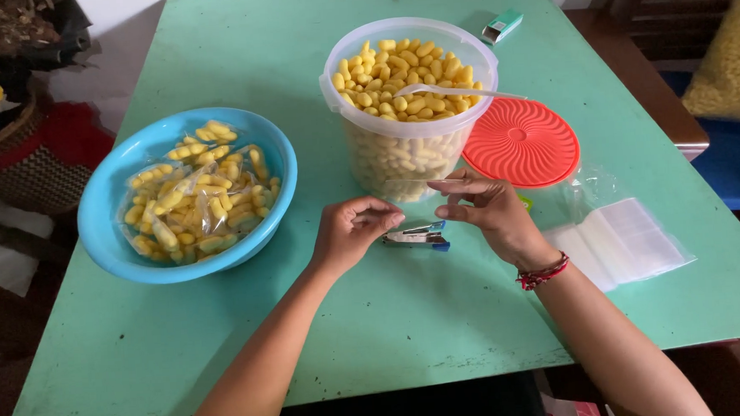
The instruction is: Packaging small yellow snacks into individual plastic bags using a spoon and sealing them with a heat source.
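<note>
My left hand (350,233) hovers over the green table (225,342) with its fingers curled in, just left of a small blue and silver stapler (416,236); I see nothing in it. My right hand (490,213), with a red thread bracelet at the wrist, pinches what looks like a thin clear plastic bag (443,182) in front of the clear bucket (401,160). The bucket is full of yellow puffed snacks, and a white spoon (452,90) lies across them.
A blue bowl (108,205) at the left holds sealed bags of the same snacks. The bucket's red lid (523,141) lies to its right, beside a stack of clear bags (629,237). A small teal lighter-like thing (502,25) sits at the far edge.
</note>
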